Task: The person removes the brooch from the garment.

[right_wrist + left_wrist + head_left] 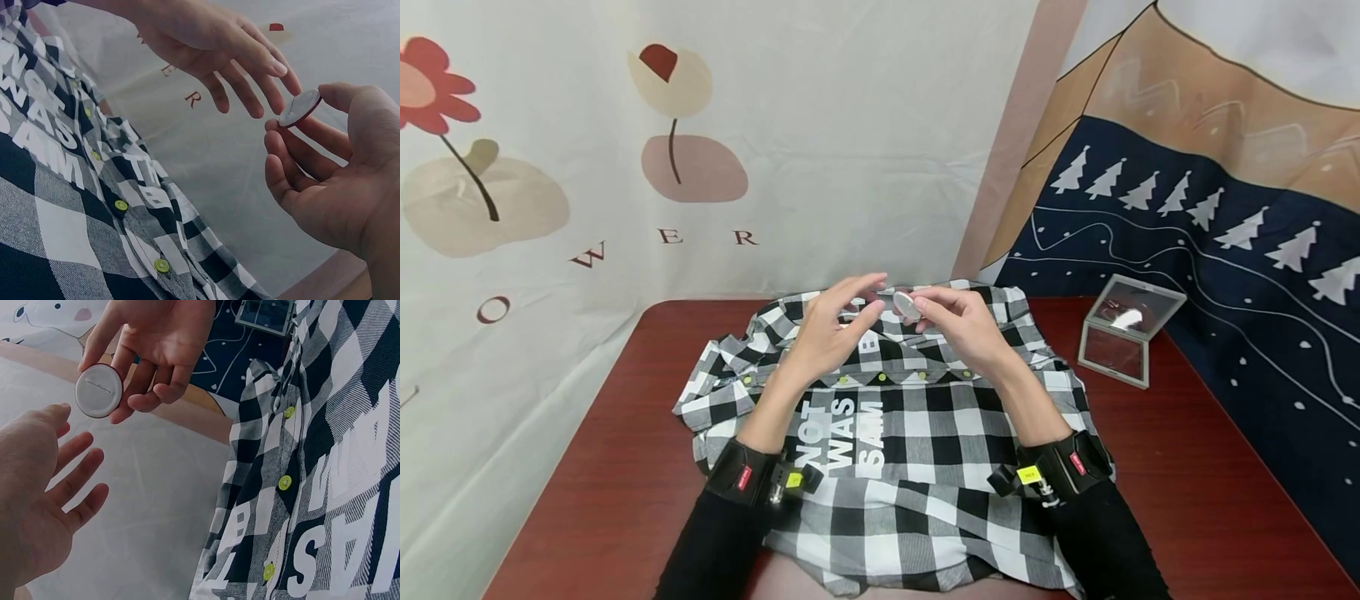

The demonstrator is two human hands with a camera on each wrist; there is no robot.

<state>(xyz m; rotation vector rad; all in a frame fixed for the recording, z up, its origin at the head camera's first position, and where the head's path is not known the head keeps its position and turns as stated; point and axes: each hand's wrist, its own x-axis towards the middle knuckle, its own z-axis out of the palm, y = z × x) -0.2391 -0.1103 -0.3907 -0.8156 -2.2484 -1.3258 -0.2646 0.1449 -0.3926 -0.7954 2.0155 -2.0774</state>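
the right hand pinches a round badge by its rim, thumb and forefinger clamped on opposite edges, holding it up in the air over the far part of a checked shirt. the left hand waits just beside it with its fingers loosely bent and apart, gripping nothing; from these views the thumb seems near the badge rather than on it. the step in hand looks to be getting at the back of the badge, since its pin side is turned toward the left hand. the next move, i'd judge, calls for the left fingers to steady the disc or work the thin pin loose, with care for the point; whether that pin is latched is too small to tell. the badge is a flat disc with a smooth, pale back and a narrow reddish edge. the shirt, spread on the desk, is soft woven cloth in black, white and fine-lined grey squares, rumpled at the near hem and sleeves, with flat white lettering printed on it and small, round yellow-green buttons down the placket. toward the right side of the desk stands an open hinged case, pale-framed and squarish, with two glossy panels.
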